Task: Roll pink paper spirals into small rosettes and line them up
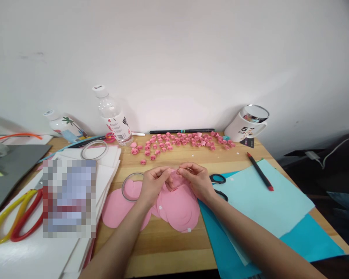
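A piece of pink paper (178,180) is stretched between my two hands. My left hand (158,181) pinches its left side between thumb and fingers, and my right hand (197,179) pinches its right side. Right below lies a stack of round pink paper pieces (180,213). More pink paper (113,209) spreads out under my left forearm, with a tape ring (123,190) on it. Beyond my hands, many small rolled pink paper roses (163,144) are scattered. Black-handled scissors (218,178) lie beside my right hand, partly hidden by it.
At the back stand a plastic bottle (113,116) and a white mug (244,126); a black pen (182,131) lies along the wall. Blue paper sheets (267,197) with a dark red-tipped pen (261,172) are at right. White sheets (72,255) and yellow-red scissors (16,217) lie left.
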`<state>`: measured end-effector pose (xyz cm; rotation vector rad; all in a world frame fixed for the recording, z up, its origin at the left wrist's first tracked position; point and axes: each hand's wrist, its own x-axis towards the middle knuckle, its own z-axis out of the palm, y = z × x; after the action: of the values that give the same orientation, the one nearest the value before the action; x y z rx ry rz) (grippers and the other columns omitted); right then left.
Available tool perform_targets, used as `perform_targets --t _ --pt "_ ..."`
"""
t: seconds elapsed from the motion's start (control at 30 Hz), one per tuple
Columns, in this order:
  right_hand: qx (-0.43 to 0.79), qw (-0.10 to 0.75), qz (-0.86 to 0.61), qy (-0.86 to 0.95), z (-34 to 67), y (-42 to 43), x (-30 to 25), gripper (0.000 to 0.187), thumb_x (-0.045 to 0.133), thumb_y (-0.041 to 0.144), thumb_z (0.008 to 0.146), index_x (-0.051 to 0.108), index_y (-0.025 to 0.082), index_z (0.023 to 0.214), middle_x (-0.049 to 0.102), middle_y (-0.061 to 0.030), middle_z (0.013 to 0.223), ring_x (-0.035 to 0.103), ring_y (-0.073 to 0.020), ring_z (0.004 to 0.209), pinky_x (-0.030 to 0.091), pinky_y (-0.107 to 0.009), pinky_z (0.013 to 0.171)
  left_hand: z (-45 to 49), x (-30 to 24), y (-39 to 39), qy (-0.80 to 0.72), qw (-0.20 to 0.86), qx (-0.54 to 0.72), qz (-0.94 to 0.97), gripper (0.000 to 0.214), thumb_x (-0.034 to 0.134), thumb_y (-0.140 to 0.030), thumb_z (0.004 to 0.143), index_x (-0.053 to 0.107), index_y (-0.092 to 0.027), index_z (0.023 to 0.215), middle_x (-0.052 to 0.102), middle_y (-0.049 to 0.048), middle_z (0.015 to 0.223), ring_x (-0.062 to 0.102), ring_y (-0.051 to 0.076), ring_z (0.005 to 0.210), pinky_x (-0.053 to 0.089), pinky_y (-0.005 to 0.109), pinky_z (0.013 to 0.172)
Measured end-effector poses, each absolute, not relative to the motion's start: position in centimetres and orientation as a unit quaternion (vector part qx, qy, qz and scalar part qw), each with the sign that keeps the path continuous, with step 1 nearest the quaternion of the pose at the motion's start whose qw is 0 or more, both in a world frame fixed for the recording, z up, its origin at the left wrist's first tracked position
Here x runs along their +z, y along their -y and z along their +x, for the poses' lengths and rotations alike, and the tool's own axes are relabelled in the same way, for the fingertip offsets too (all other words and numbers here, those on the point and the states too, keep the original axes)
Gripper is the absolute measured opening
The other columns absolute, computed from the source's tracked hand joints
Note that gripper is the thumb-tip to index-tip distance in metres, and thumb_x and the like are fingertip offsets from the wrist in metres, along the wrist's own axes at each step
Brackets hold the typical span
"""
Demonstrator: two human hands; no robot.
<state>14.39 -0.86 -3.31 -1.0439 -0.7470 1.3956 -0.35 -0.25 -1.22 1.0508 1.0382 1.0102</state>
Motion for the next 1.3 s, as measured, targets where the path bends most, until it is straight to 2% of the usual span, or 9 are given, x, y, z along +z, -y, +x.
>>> perform_targets --t 0.23,0.47,0.73,0.93,1.03,1.3 --pt "0.614 0.569 -0.437 0.329 14.45 0.84 -3.66 0.019 0.076 0.028 0.062 0.072 0.02 0.078 0.072 -0.0026 0.077 0.064 -0.0147 0.072 0.048 -0.028 0.073 -0.37 -1.37 0.19 -0.459 0.613 0.447 0.463 0.025 0.061 -0.031 0.076 0.058 -0.013 0.058 0.057 -0.0025 0.049 0.05 0.007 0.04 0.039 0.018 0.041" --pt "0.613 0.578 -0.43 0.323 14.36 0.87 -3.43 0.014 0.077 0.023 0.059 0.069 0.02 0.07 0.07 0.0008 0.066 0.062 -0.0118 0.061 0.048 -0.025 0.065 -0.38 -1.17 0.22 -0.462 0.614 0.442 0.463 0.023 0.062 -0.031 0.075 0.059 -0.013 0.06 0.058 -0.0021 0.05 0.051 0.007 0.041 0.041 0.018 0.043" --pt "0.584 0.593 -0.431 0.349 14.4 0.85 -3.55 0.013 0.078 0.019 0.057 0.067 0.02 0.062 0.068 0.0026 0.064 0.059 -0.0097 0.06 0.046 -0.023 0.061 -0.44 -1.43 0.27 -0.458 0.622 0.437 0.461 0.021 0.062 -0.03 0.075 0.061 -0.013 0.064 0.057 -0.0029 0.049 0.051 0.007 0.041 0.04 0.018 0.043" --pt "0.597 0.574 -0.451 0.331 14.45 0.84 -3.57 0.015 0.077 0.027 0.059 0.071 0.021 0.072 0.072 -0.002 0.078 0.064 -0.0145 0.071 0.048 -0.029 0.073 -0.47 -1.45 0.15 -0.46 0.614 0.447 0.461 0.025 0.062 -0.031 0.075 0.057 -0.013 0.057 0.057 -0.0027 0.049 0.05 0.007 0.041 0.04 0.018 0.043" --pt "0.612 0.563 -0.449 0.328 14.46 0.86 -3.53 0.019 0.076 0.028 0.062 0.072 0.02 0.078 0.073 -0.0031 0.078 0.065 -0.0161 0.073 0.048 -0.031 0.076 -0.47 -1.37 0.13 -0.469 0.614 0.449 0.45 0.024 0.063 -0.031 0.074 0.058 -0.013 0.059 0.057 -0.0028 0.049 0.05 0.007 0.039 0.038 0.018 0.04" --pt "0.609 0.579 -0.441 0.316 14.39 0.83 -3.46 0.022 0.079 0.027 0.056 0.069 0.02 0.075 0.071 -0.0017 0.075 0.064 -0.0152 0.069 0.05 -0.029 0.07 -0.42 -1.69 0.19 -0.465 0.614 0.446 0.455 0.024 0.062 -0.032 0.075 0.058 -0.014 0.059 0.057 -0.0025 0.049 0.049 0.007 0.04 0.039 0.018 0.042"
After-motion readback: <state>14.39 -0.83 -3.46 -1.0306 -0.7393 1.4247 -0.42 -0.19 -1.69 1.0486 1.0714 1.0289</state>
